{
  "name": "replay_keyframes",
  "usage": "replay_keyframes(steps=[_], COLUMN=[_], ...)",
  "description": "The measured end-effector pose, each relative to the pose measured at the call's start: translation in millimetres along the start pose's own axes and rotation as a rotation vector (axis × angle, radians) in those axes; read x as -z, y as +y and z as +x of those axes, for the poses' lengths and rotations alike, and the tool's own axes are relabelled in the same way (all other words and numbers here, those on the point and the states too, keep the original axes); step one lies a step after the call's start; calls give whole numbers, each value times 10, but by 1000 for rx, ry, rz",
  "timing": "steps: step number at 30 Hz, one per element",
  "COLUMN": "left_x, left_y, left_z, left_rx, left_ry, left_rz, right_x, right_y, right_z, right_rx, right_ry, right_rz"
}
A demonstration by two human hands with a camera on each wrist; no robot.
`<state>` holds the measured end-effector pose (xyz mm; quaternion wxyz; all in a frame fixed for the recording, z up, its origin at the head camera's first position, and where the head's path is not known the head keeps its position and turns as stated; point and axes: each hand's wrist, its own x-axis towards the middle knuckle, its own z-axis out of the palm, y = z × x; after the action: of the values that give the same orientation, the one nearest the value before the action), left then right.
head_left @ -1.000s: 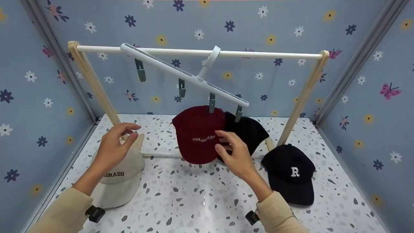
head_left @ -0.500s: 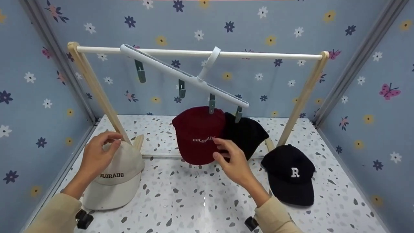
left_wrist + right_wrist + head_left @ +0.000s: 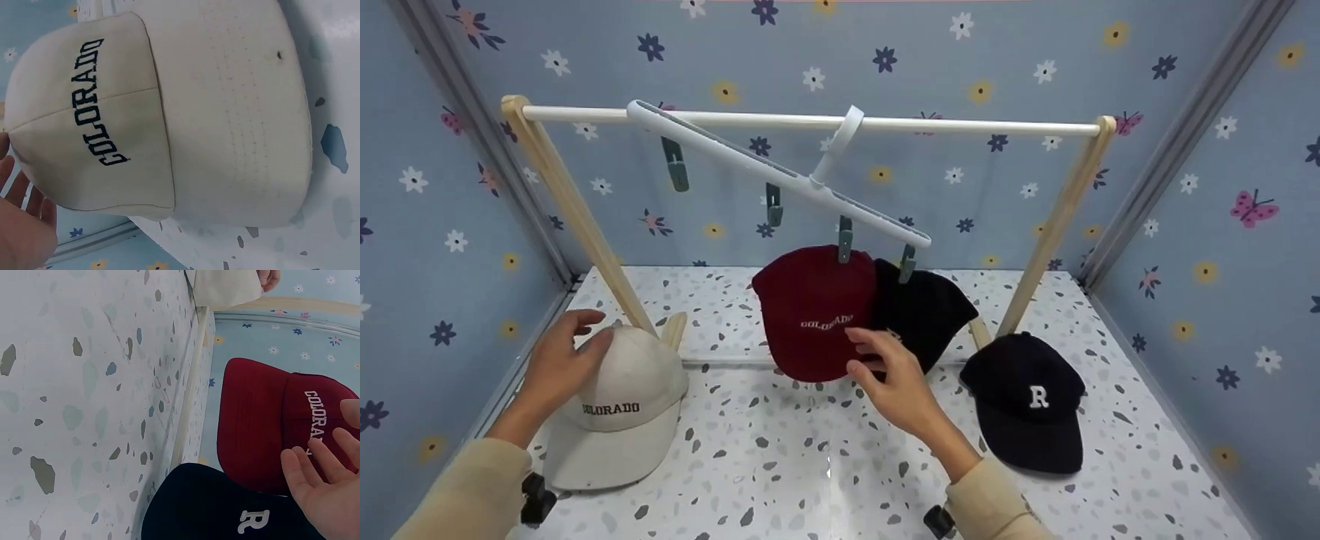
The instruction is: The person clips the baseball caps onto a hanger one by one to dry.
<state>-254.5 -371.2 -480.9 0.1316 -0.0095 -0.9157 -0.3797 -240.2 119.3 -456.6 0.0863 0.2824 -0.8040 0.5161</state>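
Observation:
My left hand (image 3: 559, 364) is beside the crown of a cream baseball cap (image 3: 637, 367) lettered COLORADO, on the left of the table. In the left wrist view its fingers (image 3: 35, 201) are loosely bent close to the crown; contact is unclear. A dark red COLORADO cap (image 3: 810, 300) and a black cap (image 3: 934, 304) hang from green clips (image 3: 845, 244) on a pale hanger (image 3: 780, 176), which tilts down to the right. My right hand (image 3: 896, 382), fingers loosely bent and holding nothing, hovers before these two caps and partly hides the black one.
The hanger hooks over a white rail (image 3: 975, 126) on a wooden stand (image 3: 1054, 232). Two more clips (image 3: 676, 169) on its raised left side hold nothing. A black cap with a white R (image 3: 1031, 409) sits on the speckled table (image 3: 765, 465) at right. Patterned walls (image 3: 1035, 45) enclose the table.
My left hand has moved left and down, from over the cream cap to its left side, uncovering its lettering. My right hand has dropped slightly. The hanger and hanging caps stay as they were.

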Motion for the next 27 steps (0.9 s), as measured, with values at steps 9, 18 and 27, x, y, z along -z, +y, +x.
replay_keyframes(steps=[9, 18, 27], left_x=[48, 80, 110], left_y=[-56, -60, -13], left_z=[50, 38, 14], left_rx=[105, 98, 70], left_ry=[-254, -244, -244], left_rz=[-49, -9, -16], right_x=[-20, -11, -7], right_y=[23, 35, 50], right_z=[-2, -8, -17], right_rx=[-12, 7, -3], right_ry=[-8, -5, -14], right_rz=[13, 20, 4])
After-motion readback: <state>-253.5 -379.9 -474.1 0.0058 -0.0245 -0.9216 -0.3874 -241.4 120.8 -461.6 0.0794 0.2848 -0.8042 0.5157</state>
